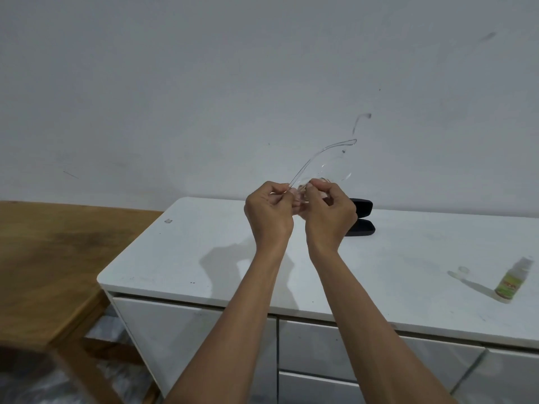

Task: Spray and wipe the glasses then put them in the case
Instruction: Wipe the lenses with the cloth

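Apparently mid-wipe: both hands, left (269, 212) and right (329, 215), pinching clear-framed transparent glasses (326, 167) at frame centre, above white worktop (204, 258). Next, probably: folding temples, lowering into open black case (363, 218).

Clear glasses (335, 167), black case (361, 218)

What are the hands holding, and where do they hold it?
Both hold the clear glasses. The left hand pinches a temple arm near its hinge; the right hand pinches the frame beside it.
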`<action>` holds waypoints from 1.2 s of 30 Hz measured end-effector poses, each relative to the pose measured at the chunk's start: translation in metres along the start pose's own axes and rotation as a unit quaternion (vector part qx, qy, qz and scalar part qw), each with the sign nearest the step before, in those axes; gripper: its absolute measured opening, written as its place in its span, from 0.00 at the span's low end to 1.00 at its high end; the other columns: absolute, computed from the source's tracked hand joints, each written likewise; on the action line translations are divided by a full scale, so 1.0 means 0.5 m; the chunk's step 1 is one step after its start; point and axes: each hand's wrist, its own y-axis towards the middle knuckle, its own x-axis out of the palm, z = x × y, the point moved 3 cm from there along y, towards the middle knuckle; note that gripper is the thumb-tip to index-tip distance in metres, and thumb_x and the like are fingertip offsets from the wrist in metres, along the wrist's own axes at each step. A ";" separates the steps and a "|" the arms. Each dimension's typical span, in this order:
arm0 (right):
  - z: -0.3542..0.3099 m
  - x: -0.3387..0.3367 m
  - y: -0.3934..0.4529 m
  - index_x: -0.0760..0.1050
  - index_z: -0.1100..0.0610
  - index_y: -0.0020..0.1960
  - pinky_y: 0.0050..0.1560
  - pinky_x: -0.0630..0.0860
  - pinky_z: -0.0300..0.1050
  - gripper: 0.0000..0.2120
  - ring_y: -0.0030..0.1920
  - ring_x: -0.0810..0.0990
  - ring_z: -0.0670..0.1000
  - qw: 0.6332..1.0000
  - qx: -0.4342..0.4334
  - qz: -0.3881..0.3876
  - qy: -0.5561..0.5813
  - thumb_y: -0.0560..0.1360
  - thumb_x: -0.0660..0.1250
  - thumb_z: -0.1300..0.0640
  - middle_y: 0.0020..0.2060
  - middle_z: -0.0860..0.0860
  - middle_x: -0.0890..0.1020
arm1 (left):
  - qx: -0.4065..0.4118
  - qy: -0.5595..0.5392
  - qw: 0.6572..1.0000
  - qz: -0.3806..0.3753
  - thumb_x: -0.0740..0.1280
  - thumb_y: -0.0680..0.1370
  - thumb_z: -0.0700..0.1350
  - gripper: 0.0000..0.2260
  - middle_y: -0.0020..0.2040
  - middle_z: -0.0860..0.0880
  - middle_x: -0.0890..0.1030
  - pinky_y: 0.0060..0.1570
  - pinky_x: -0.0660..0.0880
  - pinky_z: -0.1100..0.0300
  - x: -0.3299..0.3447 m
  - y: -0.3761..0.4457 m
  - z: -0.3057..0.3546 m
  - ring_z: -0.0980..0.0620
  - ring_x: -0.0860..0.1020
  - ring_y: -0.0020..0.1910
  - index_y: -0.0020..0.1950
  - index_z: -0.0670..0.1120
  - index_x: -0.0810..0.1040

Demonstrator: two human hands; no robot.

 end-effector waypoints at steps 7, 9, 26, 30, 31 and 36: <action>-0.004 0.004 0.003 0.86 0.56 0.56 0.56 0.81 0.40 0.09 0.48 0.85 0.38 0.993 -0.060 -0.041 -0.097 0.78 0.71 0.57 0.46 0.44 0.87 | 0.050 0.030 0.998 0.002 0.72 0.76 0.34 0.02 0.36 0.42 0.86 0.39 0.85 0.47 0.007 0.006 0.010 0.46 0.86 0.35 0.45 0.37 0.80; -0.004 0.008 0.006 0.86 0.55 0.57 0.58 0.81 0.44 0.10 0.52 0.85 0.44 0.990 -0.057 -0.069 -0.105 0.79 0.70 0.57 0.50 0.48 0.88 | 0.055 0.035 0.998 0.002 0.72 0.76 0.34 0.03 0.36 0.43 0.86 0.39 0.85 0.46 0.007 0.008 0.007 0.47 0.86 0.35 0.44 0.38 0.80; -0.020 -0.009 -0.009 0.86 0.52 0.40 0.43 0.82 0.45 0.09 0.34 0.84 0.45 0.990 -0.024 -0.124 -0.056 0.72 0.70 0.64 0.32 0.46 0.86 | -0.036 -0.076 0.996 0.013 0.72 0.75 0.30 0.03 0.36 0.37 0.85 0.38 0.84 0.52 -0.021 0.018 -0.010 0.39 0.86 0.35 0.44 0.35 0.80; -0.012 -0.011 -0.012 0.87 0.55 0.46 0.46 0.75 0.28 0.09 0.41 0.84 0.37 0.995 -0.047 -0.066 -0.060 0.75 0.69 0.65 0.39 0.39 0.86 | -0.018 -0.046 0.999 -0.004 0.71 0.76 0.31 0.02 0.36 0.37 0.84 0.37 0.84 0.54 -0.021 0.013 0.002 0.41 0.86 0.35 0.46 0.35 0.81; -0.010 -0.008 -0.010 0.88 0.56 0.48 0.47 0.74 0.26 0.09 0.43 0.83 0.35 0.994 -0.047 -0.068 -0.065 0.75 0.69 0.64 0.40 0.38 0.86 | -0.010 -0.037 0.999 -0.005 0.71 0.76 0.31 0.01 0.35 0.37 0.84 0.38 0.84 0.52 -0.021 0.013 0.002 0.41 0.86 0.34 0.46 0.35 0.81; -0.013 0.008 -0.004 0.85 0.58 0.58 0.38 0.73 0.24 0.10 0.41 0.84 0.38 0.990 -0.029 -0.117 -0.068 0.78 0.69 0.62 0.50 0.49 0.87 | 0.045 0.021 0.999 -0.003 0.72 0.76 0.34 0.02 0.35 0.43 0.86 0.41 0.85 0.44 -0.020 0.017 -0.002 0.44 0.86 0.35 0.44 0.38 0.80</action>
